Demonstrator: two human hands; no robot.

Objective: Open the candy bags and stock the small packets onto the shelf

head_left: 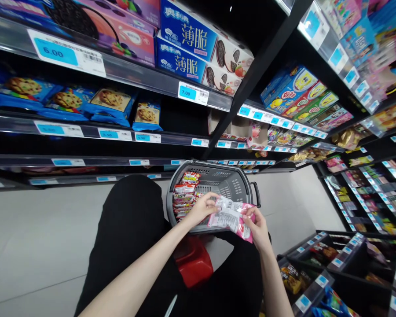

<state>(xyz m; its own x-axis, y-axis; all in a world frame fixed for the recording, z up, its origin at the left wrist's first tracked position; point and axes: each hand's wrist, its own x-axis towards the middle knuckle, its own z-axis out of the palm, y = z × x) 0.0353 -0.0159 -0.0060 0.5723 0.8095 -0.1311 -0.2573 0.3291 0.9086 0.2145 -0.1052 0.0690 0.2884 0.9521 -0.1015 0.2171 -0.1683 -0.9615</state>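
Between my hands is a pink and white candy packet (229, 215), its printed back facing up, held above the right side of a grey shopping basket (232, 178). My left hand (204, 208) pinches the packet's upper left edge. At the packet's right end, my right hand (256, 224) grips it between thumb and fingers. Several red and white snack packets (185, 193) lie stacked along the basket's left side, partly hidden by my left hand and wrist.
A red stool (194, 262) is under me, between my knees. Shelves ahead carry blue cookie bags (110, 103), biscuit boxes (188, 44) and price labels. More shelves with snack boxes (300, 94) run along the right. Low snack bins (323, 259) stand at the lower right.
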